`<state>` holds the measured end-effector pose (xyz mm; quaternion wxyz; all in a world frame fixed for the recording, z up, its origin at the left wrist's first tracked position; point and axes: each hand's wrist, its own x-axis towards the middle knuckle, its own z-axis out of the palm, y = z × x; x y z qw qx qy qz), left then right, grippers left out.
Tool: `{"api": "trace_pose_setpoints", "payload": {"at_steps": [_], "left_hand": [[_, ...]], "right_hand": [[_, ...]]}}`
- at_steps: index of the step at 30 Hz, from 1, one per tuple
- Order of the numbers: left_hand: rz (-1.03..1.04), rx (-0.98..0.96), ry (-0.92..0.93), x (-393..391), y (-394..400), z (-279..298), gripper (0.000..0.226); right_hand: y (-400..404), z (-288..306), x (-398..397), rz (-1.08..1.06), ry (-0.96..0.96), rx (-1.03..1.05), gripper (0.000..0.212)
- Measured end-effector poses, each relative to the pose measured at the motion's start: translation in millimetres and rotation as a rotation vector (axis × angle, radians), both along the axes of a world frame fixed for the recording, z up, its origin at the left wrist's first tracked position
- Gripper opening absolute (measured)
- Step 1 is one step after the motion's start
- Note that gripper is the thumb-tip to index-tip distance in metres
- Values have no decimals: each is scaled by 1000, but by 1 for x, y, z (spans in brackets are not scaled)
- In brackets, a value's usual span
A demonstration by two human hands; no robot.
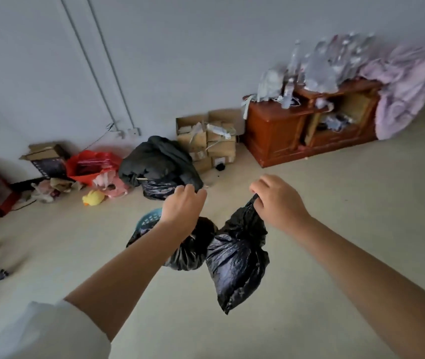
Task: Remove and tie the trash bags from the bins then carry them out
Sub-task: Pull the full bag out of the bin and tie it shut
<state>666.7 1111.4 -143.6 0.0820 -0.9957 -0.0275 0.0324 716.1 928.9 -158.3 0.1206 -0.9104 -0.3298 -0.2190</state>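
1. Hands raised over a pale floor (335, 229): left hand (182, 206) fisted on one black trash bag (193, 250), right hand (276, 200) pinching the neck of a second bag (234, 265).
2. Both bags hang in the air, touching, above a blue bin (149, 218).
3. Boxes (206, 138) and a wooden cabinet (284, 130) line the wall.

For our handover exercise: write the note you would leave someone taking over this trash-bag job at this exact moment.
Left hand: closed on the gathered top of one black trash bag, held up off the floor.
Right hand: pinching the top of a second black bag, also hanging clear.
A blue bin shows partly behind the left wrist; whether it is empty cannot be seen.
Done: both bags are out and lifted. Whether their necks are knotted cannot be seen.
Left: check the knots, then carry both out. Another black bag lies by the wall clutter; it may need collecting too.
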Motion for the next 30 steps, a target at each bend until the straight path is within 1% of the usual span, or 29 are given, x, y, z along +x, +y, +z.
{"api": "trace_pose_setpoints", "payload": {"at_steps": [2, 5, 9, 11, 13, 16, 19, 23, 27, 30], "left_hand": [[-71, 4, 2, 15, -68, -1, 40], [-177, -14, 39, 39, -168, -3, 37], [-345, -1, 66, 78, -304, -9, 38], [-446, 34, 53, 100, -376, -12, 37], [-551, 75, 41, 124, -450, -14, 36], [-690, 117, 48, 162, -565, -17, 35], [-831, 131, 64, 194, -684, -18, 35], [-1022, 105, 57, 208, -833, -12, 32], [-1166, 57, 24, 221, -990, -9, 33], [-1238, 59, -24, 231, -1103, -9, 32]], "right_hand": [[-73, 2, -1, -92, 15, -31, 23], [-172, 0, -2, -240, 16, -84, 30], [-305, -13, 5, -417, 97, -94, 36], [-375, -15, 13, -497, 129, -125, 29], [-448, -17, 24, -624, 180, -115, 9], [-564, -15, 43, -817, 336, -133, 18], [-679, -13, 55, -947, 409, -128, 10], [-811, -10, 54, -1080, 490, -72, 12], [-945, -13, 53, -1220, 454, -13, 12], [-1048, -14, 58, -1272, 421, 12, 10]]}}
